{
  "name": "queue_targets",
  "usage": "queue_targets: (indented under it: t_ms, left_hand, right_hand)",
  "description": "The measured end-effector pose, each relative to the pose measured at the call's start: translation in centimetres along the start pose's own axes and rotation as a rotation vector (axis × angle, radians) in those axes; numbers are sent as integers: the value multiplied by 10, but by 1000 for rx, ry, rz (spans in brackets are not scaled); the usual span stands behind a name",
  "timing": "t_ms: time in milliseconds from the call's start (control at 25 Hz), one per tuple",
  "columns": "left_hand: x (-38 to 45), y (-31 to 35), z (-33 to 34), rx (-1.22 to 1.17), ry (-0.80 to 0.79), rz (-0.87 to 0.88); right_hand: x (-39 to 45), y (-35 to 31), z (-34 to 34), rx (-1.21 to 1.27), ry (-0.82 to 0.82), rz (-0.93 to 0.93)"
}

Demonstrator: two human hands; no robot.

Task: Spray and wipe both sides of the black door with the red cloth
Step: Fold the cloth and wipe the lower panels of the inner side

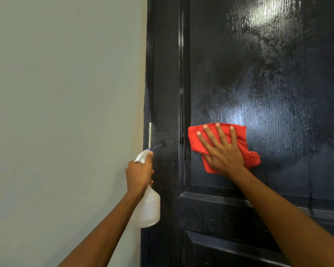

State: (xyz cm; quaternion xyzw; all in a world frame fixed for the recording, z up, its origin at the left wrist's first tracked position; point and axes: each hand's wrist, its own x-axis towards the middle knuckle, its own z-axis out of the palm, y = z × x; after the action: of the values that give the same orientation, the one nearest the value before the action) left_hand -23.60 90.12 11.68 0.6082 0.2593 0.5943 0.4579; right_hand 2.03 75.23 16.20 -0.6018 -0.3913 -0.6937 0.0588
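With the left hand (140,171) gripping the bottle (148,207) and spraying the door (268,83) beside the hinge (150,134), mist may hit the wall (66,93), while the flat, spread right hand (223,151) pressing the cloth (239,132) on the wet panel may leave streaks.

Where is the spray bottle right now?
In the head view, the spray bottle is left of centre, gripped by the left hand and aimed at the black door just below the metal hinge.

No legible text or labels.
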Motion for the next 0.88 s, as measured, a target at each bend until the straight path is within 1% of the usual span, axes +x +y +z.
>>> queue_targets:
  t_ms: [200, 400, 520, 640, 680, 760, 840, 880]
  left_hand:
    - [8, -1, -10, 22, 45, 20]
    - [-2, -12, -21, 99, -65, -17]
    - [-11, -14, -29, 79, -103, -4]
    - [-18, -14, -36, 51, -97, 31]
    - [-20, -14, -39, 48, -95, 41]
    - [-20, -17, -44, 41, -97, 47]
    - [-22, -21, -48, 53, -93, 52]
    - [-23, -24, -49, 62, -87, 53]
  right_hand:
    - [10, -17, 9, 16, -16, 56]
    - [11, -17, 11, 42, 5, 6]
    - [20, -34, 12, 67, 6, 88]
    - [62, -61, 18, 146, -7, 137]
    - [81, -71, 20, 179, -29, 128]
    - [111, -101, 27, 203, -114, 32]
    - [116, -133, 38, 177, -176, -82]
    - [109, -146, 43, 176, -188, -104]
